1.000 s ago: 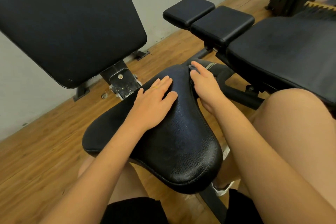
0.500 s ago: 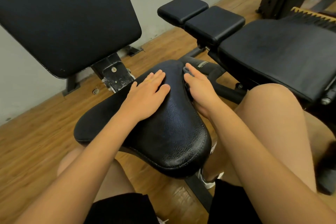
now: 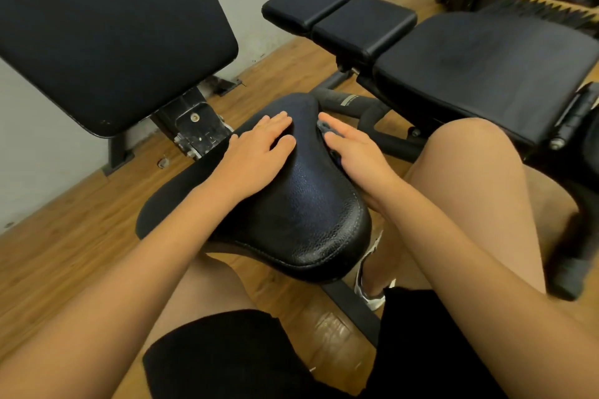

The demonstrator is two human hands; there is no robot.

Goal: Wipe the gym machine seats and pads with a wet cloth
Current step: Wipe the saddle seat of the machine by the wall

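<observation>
Pinning the cloth [image 3: 324,130] to the seat [image 3: 298,210] flat-fingered, left hand [image 3: 256,155] spread alongside, the right hand [image 3: 359,155] could let it slip.

My right hand [image 3: 356,159] covers nearly all of the dark blue-grey cloth [image 3: 325,127]. Only a crumpled scrap shows by my fingertips, against the right flank of the black textured leather seat [image 3: 301,220]. The big flat black backrest pad [image 3: 107,26] runs off the top and left edges. Print on the pale label [image 3: 351,101] of the dark grey frame tube [image 3: 327,96] is too small to read. My white shoe [image 3: 369,291] sits mostly hidden behind seat and leg.
</observation>
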